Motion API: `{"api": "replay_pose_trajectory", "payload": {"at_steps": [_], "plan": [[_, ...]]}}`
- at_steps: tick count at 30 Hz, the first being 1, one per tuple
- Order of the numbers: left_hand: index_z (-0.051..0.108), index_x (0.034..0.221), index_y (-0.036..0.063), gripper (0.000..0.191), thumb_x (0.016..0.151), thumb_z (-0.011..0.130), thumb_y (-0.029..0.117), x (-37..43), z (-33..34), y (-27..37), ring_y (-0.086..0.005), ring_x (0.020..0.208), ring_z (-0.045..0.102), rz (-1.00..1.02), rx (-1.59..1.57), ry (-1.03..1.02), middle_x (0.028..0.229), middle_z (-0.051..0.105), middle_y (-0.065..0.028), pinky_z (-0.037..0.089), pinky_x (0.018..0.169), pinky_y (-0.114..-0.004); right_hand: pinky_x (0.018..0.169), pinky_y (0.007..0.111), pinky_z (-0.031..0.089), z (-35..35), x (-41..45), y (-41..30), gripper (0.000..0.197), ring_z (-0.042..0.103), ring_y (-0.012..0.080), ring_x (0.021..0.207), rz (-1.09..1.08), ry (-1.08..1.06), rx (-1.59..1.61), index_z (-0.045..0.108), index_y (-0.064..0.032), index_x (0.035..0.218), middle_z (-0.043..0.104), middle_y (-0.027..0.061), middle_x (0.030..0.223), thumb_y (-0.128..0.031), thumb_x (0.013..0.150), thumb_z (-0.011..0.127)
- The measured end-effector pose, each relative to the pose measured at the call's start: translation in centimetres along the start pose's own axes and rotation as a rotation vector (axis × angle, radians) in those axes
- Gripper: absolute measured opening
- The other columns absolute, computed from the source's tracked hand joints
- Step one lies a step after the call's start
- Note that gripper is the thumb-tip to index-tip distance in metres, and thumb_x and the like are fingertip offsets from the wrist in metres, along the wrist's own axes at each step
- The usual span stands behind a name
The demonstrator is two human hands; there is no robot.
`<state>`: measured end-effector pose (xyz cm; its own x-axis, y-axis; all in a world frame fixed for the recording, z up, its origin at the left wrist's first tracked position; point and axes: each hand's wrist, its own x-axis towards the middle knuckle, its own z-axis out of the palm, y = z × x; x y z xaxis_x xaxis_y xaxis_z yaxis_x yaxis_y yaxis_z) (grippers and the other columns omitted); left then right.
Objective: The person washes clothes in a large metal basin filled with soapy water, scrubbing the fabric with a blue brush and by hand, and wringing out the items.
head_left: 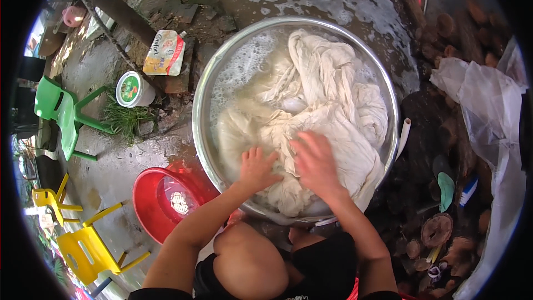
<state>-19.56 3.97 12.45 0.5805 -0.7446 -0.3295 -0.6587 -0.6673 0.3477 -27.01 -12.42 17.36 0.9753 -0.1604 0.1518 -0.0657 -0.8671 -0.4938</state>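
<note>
A large round metal basin stands before my knees, holding cloudy, sudsy water. Wet cream-coloured cloth lies bunched in it, partly under the water at the left, and one fold hangs over the near right rim. My left hand is spread low over the near left part, fingers apart, at the edge of the cloth. Beside it my right hand is over the middle of the cloth with bent fingers, blurred; whether it pinches a fold cannot be made out.
A red plastic basin stands left of the metal one. Beyond lie a white lidded tub and a Comfort pouch. Green and yellow plastic chairs stand farther left. Stacked logs and plastic sheeting line the right.
</note>
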Motion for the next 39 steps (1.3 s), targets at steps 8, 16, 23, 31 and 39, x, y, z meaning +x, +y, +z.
{"api": "replay_pose_trajectory", "payload": {"at_steps": [8,16,23,31,39], "plan": [[0.061,0.099,0.009,0.038,0.074,0.07,0.037,-4.6,-0.9,0.0,-0.0303,0.094,0.055,0.174,-0.379,-0.048,0.096,0.057,-0.0135,0.044,0.081,-0.043,0.08,0.041,0.045,5.1,3.9,3.4,0.042,0.054,0.0313,0.101,0.193,-0.227,-0.17,0.057,-0.0092,0.111,0.055,0.0159,0.107,-0.025,0.074,0.07],[0.03,0.138,0.0102,0.082,0.072,0.075,0.03,4.2,0.9,-10.3,-0.0365,0.127,0.036,-0.409,-0.676,0.423,0.137,0.034,-0.0239,0.033,0.103,-0.041,0.08,0.031,0.048,-6.8,-7.2,0.2,0.028,0.062,0.0245,0.087,0.547,-0.076,0.375,0.063,-0.0017,0.096,0.064,0.012,0.091,-0.01,0.071,0.074],[0.06,0.109,-0.0043,0.058,0.076,0.067,0.044,5.9,2.9,-8.4,-0.0272,0.081,0.066,-0.536,-1.204,0.293,0.087,0.066,-0.0198,0.051,0.072,-0.036,0.09,0.034,0.043,-9.8,-8.2,0.0,0.039,0.055,0.0269,0.106,0.495,-0.082,0.302,0.062,-0.0041,0.105,0.057,0.0127,0.11,-0.006,0.068,0.073],[0.055,0.086,0.0036,0.023,0.079,0.062,0.024,2.0,-10.9,12.0,-0.0324,0.05,0.056,0.555,-0.849,0.454,0.056,0.055,-0.0134,0.046,0.049,-0.043,0.093,0.036,0.042,-4.9,-2.6,1.8,0.036,0.048,0.0216,0.113,0.851,0.417,1.377,0.055,0.0015,0.114,0.052,0.0117,0.119,-0.018,0.085,0.062],[0.058,0.081,0.0109,0.035,0.089,0.049,0.044,6.6,-9.6,10.4,-0.0168,0.04,0.048,0.706,-0.45,0.48,0.055,0.052,-0.0033,0.041,0.039,-0.033,0.084,0.03,0.044,-2.3,-2.2,1.3,0.029,0.054,0.0184,0.097,0.907,0.442,1.463,0.06,-0.0005,0.104,0.059,0.0075,0.103,-0.025,0.091,0.052]]}}
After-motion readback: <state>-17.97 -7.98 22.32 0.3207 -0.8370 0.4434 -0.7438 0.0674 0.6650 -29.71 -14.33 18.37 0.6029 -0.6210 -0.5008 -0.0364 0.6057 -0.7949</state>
